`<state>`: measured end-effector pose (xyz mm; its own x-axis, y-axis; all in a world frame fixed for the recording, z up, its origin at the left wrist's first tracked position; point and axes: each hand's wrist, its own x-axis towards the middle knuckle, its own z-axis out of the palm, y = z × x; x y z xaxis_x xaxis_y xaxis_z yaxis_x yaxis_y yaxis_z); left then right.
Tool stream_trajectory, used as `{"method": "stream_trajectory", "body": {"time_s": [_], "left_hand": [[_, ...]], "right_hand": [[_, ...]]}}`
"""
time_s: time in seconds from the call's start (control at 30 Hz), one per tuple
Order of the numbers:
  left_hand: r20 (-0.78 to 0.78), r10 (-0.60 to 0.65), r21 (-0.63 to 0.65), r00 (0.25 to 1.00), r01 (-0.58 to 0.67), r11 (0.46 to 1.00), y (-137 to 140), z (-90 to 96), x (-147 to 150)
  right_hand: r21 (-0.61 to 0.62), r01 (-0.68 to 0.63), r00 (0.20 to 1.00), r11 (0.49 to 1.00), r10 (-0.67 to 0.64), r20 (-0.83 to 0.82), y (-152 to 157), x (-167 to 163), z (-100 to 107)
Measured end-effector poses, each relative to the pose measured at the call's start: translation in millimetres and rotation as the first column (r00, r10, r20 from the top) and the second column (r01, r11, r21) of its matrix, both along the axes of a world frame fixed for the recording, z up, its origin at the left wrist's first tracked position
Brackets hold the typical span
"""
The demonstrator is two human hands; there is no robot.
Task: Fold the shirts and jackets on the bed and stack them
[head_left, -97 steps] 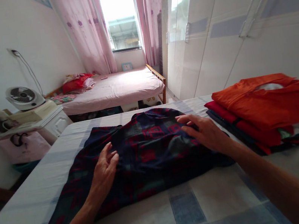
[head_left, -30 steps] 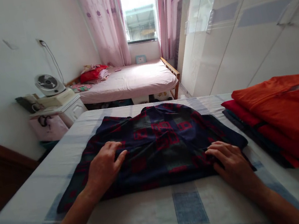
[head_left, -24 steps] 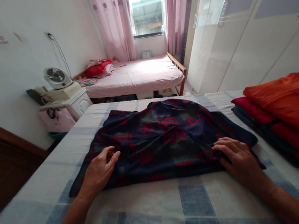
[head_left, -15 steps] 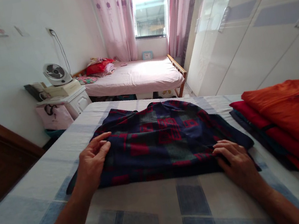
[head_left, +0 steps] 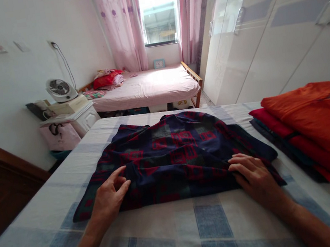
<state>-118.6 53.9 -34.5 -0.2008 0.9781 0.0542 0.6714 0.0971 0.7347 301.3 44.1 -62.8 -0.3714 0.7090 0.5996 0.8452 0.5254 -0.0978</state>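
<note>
A dark navy, green and red patterned shirt lies spread across the bed in front of me, its near edge roughly straight and its middle rumpled. My left hand rests over the left part of the shirt, with a gap between thumb and fingers and no cloth visibly gripped. At the lower right, the fingers of my right hand are bent and closed on the shirt's fabric, where a crease runs toward the fingertips. The right thumb is mostly hidden under the hand.
To the right sits a stack of folded clothes, orange on top and red beneath. A blue and white checked sheet covers the bed. Farther off are a second bed, a fan on a white cabinet, and a wardrobe.
My left hand has moved down and slightly right over the shirt, and the left part of the cloth now shows more folds. My right hand has shifted slightly left.
</note>
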Motion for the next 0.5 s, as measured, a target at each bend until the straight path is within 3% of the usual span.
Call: {"method": "stream_trajectory", "body": {"time_s": [0.1,0.2,0.27,0.33,0.4,0.5], "left_hand": [[0.130,0.075,0.162,0.989,-0.096,0.982,-1.8,5.3,-1.2],[0.403,0.157,0.218,0.901,-0.262,0.940,-9.0,8.3,-9.5],[0.512,0.189,0.107,0.838,-0.281,0.954,-15.6,7.7,-15.3],[0.526,0.222,-0.058,0.821,-0.226,0.972,-21.4,6.5,-17.7],[0.473,0.227,-0.172,0.851,-0.163,0.971,-24.5,6.4,-15.9],[0.419,0.140,-0.179,0.897,-0.070,0.981,-22.3,9.5,-8.0]], "right_hand": [[0.026,-0.003,1.000,1.000,0.003,-0.018,-1.8,-0.8,3.2],[0.034,0.006,1.000,0.999,-0.005,-0.023,-3.7,1.0,4.3],[0.008,-0.014,1.000,1.000,0.015,-0.020,-4.9,2.5,4.7],[-0.031,-0.037,0.998,0.999,0.036,-0.042,-5.5,3.2,6.9],[-0.065,-0.013,0.995,0.998,0.007,-0.100,-4.0,1.7,13.1],[-0.115,0.144,0.972,0.983,-0.162,-0.167,5.1,-8.0,28.6]]}}
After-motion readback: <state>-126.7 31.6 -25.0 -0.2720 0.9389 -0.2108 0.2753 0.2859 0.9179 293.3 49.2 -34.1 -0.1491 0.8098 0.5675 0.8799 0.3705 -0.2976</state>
